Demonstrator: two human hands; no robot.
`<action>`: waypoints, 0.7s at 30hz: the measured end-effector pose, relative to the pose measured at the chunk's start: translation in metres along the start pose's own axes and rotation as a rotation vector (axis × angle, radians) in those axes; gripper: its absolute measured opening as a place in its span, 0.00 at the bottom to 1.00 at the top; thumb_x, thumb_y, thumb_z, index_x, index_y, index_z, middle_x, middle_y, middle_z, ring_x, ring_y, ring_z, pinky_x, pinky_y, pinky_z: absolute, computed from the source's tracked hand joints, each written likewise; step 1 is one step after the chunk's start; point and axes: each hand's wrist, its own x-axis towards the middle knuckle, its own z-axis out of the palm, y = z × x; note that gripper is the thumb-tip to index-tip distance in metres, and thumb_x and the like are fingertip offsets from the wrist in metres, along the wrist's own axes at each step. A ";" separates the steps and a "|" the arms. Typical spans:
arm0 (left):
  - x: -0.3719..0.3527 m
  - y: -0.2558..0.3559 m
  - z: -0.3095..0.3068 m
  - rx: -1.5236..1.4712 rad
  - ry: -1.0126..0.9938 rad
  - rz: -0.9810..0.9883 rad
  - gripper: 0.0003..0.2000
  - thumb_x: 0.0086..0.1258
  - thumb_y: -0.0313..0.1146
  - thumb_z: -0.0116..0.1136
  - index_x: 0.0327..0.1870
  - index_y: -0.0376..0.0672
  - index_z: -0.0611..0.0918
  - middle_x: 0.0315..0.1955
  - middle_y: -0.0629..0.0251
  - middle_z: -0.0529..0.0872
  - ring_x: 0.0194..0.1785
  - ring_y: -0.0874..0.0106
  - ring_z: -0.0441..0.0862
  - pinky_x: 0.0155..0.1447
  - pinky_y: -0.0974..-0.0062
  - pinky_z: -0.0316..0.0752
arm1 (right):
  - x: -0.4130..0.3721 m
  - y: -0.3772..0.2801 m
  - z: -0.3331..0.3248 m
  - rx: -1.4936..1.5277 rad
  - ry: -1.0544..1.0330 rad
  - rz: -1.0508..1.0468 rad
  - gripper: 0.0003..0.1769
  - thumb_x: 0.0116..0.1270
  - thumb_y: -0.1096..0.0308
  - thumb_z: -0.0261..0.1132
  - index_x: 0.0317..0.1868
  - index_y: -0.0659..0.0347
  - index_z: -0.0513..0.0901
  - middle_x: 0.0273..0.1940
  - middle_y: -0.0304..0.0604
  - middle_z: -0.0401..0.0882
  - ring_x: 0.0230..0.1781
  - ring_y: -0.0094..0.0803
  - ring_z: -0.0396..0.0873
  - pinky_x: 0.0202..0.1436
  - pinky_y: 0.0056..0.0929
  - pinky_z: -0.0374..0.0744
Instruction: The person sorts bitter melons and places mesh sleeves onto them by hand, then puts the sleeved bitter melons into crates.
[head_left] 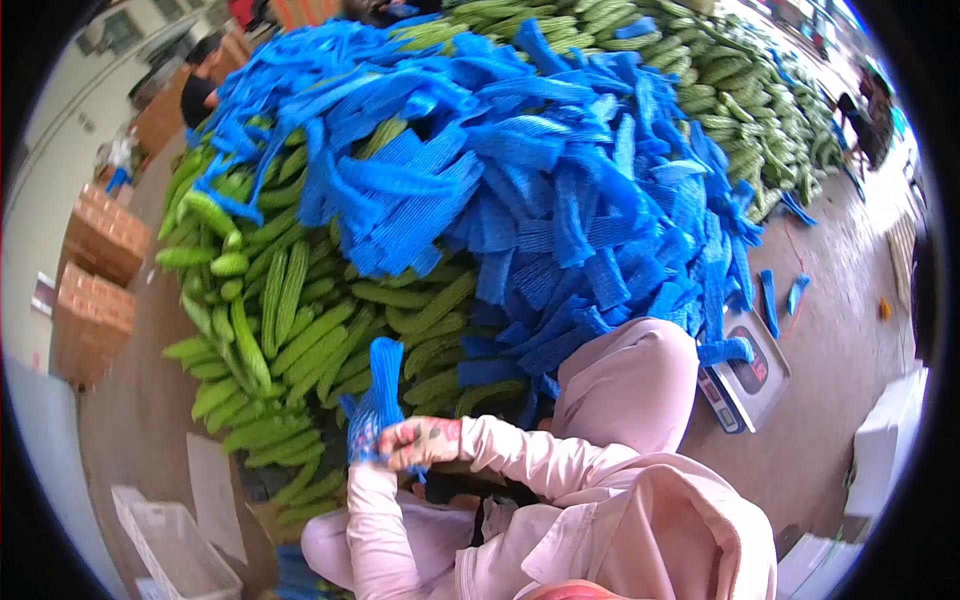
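In the head view, a white crate (pixel 178 550) sits on the floor at the lower left; its lower edge nears the rim of the picture, and what it may hold is hard to make out. Farther up that side, brown cardboard boxes (pixel 95 310) stand stacked, their contents out of sight. A blue net sleeve (pixel 386 375) covers the left hand (pixel 363 440), fingers showing only dimly through the mesh, so I cannot tell whether that grip is wide or narrow. The right hand (pixel 425 443) has a narrow grip, its fingers pinching the same sleeve beside the left wrist. Both hands are in front of the person's body, at the near edge of a heap of green gourds (pixel 300 340).

A broad pile of blue netting (pixel 570 200) lies over the middle of the heap and hides many gourds beneath. The person's right knee (pixel 635 370), in pale pink cloth, blocks the near part of the pile. Just to its right rests a scale (pixel 770 385), with a strip of netting across its edge. White slabs (pixel 885 440) at the far right are partly cut off. Two other people, one at the upper left (pixel 200 85) and one at the upper right (pixel 875 120), are small and blurred.
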 end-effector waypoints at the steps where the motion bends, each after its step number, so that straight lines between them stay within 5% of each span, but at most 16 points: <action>1: 0.002 0.025 0.003 0.100 -0.014 0.029 0.20 0.72 0.42 0.45 0.60 0.42 0.69 0.58 0.60 0.75 0.61 0.64 0.71 0.65 0.67 0.62 | 0.000 0.001 0.005 0.029 -0.036 -0.002 0.10 0.62 0.64 0.67 0.39 0.57 0.78 0.27 0.26 0.71 0.23 0.13 0.64 0.25 0.16 0.63; 6: 0.038 0.159 0.003 0.579 -0.071 0.087 0.21 0.72 0.43 0.44 0.62 0.44 0.69 0.60 0.61 0.73 0.64 0.64 0.68 0.67 0.65 0.59 | 0.007 -0.012 0.019 0.099 -0.094 -0.161 0.12 0.60 0.62 0.70 0.35 0.59 0.77 0.26 0.27 0.71 0.18 0.12 0.64 0.21 0.15 0.62; 15: 0.076 0.046 -0.036 1.406 -0.230 -0.075 0.22 0.73 0.44 0.41 0.65 0.46 0.67 0.65 0.63 0.69 0.69 0.65 0.62 0.71 0.61 0.52 | 0.021 0.012 0.022 0.129 -0.225 -0.015 0.11 0.58 0.67 0.70 0.36 0.61 0.77 0.24 0.27 0.69 0.16 0.13 0.65 0.17 0.15 0.62; 21: 0.068 -0.005 -0.047 1.923 -0.464 -0.242 0.24 0.73 0.45 0.40 0.67 0.48 0.67 0.67 0.63 0.66 0.72 0.65 0.58 0.74 0.59 0.48 | 0.037 0.033 0.009 0.213 -0.245 -0.137 0.12 0.60 0.64 0.70 0.37 0.62 0.77 0.24 0.30 0.70 0.20 0.17 0.69 0.21 0.16 0.67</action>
